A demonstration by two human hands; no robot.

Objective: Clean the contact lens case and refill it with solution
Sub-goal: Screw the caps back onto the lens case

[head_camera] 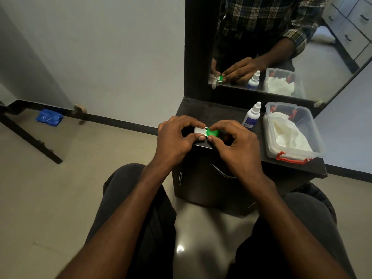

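I've got my left hand (174, 137) and right hand (231, 141) both pinched on the lens case (205, 132), solution bottle (251, 115) just past my right.

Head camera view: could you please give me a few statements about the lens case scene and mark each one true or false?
1. Both hands, left and right, hold the contact lens case. True.
2. The solution bottle lies on its side. False: it stands upright with its cap on.
3. The case has one white cap and one green cap. True.
4. The clear plastic container sits to the left of the hands. False: it sits to their right.
5. The container holds white tissue. True.
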